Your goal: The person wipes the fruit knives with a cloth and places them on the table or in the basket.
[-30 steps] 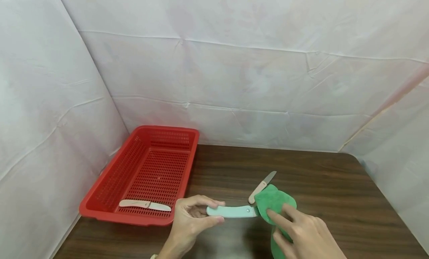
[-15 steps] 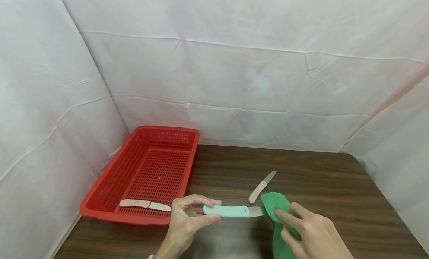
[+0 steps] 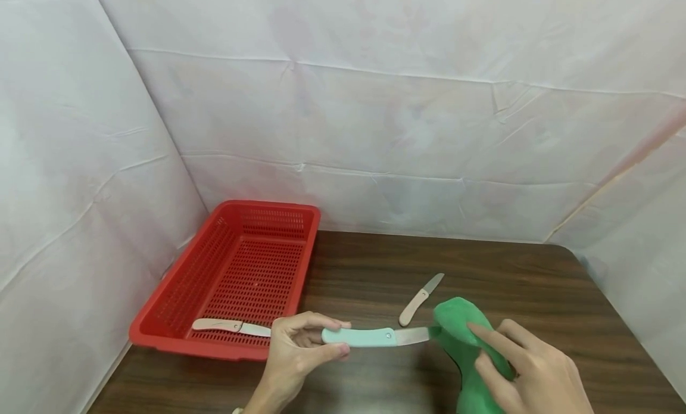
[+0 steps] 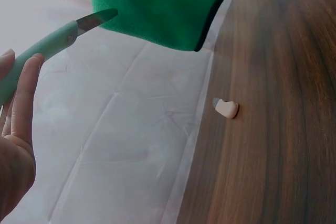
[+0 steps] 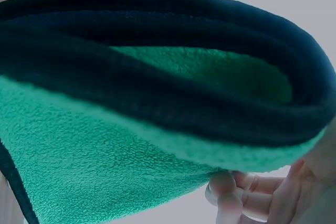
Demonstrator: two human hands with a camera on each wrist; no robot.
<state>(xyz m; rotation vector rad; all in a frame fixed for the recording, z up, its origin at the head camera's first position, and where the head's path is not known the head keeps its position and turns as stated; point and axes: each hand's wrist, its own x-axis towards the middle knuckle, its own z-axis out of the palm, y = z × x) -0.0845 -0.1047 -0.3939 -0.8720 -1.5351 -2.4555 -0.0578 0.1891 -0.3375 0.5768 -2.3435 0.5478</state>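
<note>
My left hand [image 3: 300, 348] pinches the mint-green handle of a folding knife [image 3: 359, 337], held level above the table with its blade out to the right. In the left wrist view the blade of the same knife [image 4: 95, 21] reaches the green cloth [image 4: 152, 9]. My right hand [image 3: 536, 366] grips the green cloth [image 3: 461, 321], which hangs down in folds at the blade's tip. Dark edging runs along the cloth [image 5: 105, 177] in the right wrist view, where the fingers [image 5: 252, 195] pinch its lower side. The knife is mostly hidden there.
A red plastic basket [image 3: 305, 271] stands at the left, holding a pink-handled knife [image 3: 217, 324] near its front. Another pink-handled knife [image 3: 414, 307], blade out, lies on the dark wood table [image 3: 509, 277] behind the hands. White sheeting [image 3: 375, 104] encloses the back and sides.
My right hand has drawn the cloth to the right along the blade, baring more of it. My left hand and the mint-green knife have shifted slightly left.
</note>
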